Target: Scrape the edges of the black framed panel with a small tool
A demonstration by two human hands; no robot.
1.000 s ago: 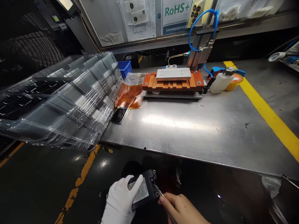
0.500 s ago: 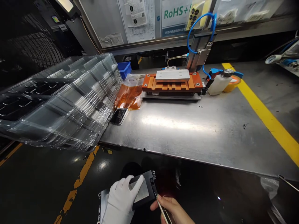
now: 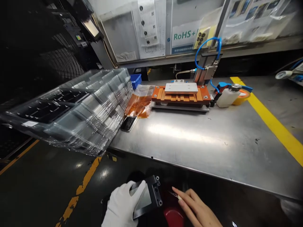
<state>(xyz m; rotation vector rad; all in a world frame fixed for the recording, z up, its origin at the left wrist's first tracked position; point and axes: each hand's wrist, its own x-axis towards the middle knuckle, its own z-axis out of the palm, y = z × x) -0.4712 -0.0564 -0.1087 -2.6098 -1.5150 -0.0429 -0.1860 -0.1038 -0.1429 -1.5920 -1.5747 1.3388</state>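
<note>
Left hand (image 3: 123, 206): in a white glove, fingers wrapped around a small black part (image 3: 148, 197), near, below the table (image 3: 213, 142) edge; wrist cut off.
Right hand (image 3: 197, 209): bare, fingers out flat, just right of the part; may pinch a thin tool, hard to see.
Red thing (image 3: 174, 216): partly hidden under that hand.
Clear trays (image 3: 78, 107): stacked far left, blurry.

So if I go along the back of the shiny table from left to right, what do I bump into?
Stack of clear plastic trays → small blue bin → orange film bag → orange press fixture → white squeeze bottle → yellow tape roll → yellow stripe.
</note>
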